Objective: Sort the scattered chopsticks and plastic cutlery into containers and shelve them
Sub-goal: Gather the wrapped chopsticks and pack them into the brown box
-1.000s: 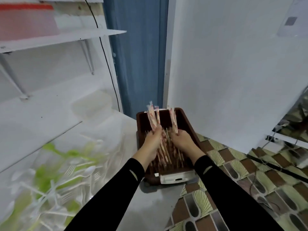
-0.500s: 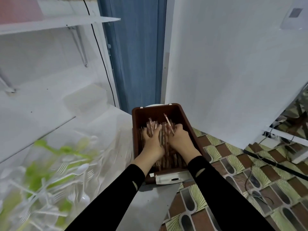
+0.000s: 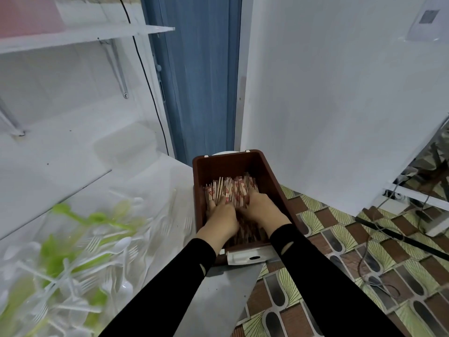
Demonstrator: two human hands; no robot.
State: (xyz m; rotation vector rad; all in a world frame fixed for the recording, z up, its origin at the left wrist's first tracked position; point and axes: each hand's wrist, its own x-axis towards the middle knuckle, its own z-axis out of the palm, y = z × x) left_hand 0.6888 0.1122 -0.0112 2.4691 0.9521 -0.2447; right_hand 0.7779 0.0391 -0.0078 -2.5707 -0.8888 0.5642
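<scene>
A brown plastic bin (image 3: 267, 171) stands at the right end of the white counter, filled with wrapped chopsticks (image 3: 230, 190). Both hands are down inside it. My left hand (image 3: 222, 218) and my right hand (image 3: 261, 210) lie side by side on the pile, fingers curled into the chopsticks and pressing them. A heap of white and green plastic cutlery (image 3: 73, 251) lies scattered on the counter at the lower left, blurred.
White wall shelves (image 3: 80, 37) on brackets run above the counter on the left. A blue door (image 3: 201, 76) is behind the bin. The counter edge ends at the bin; patterned floor tiles (image 3: 340, 251) and cables lie to the right.
A second ago both hands held bundles of chopsticks upright above the bin. They have since lowered them in and now rest flat on the pile.
</scene>
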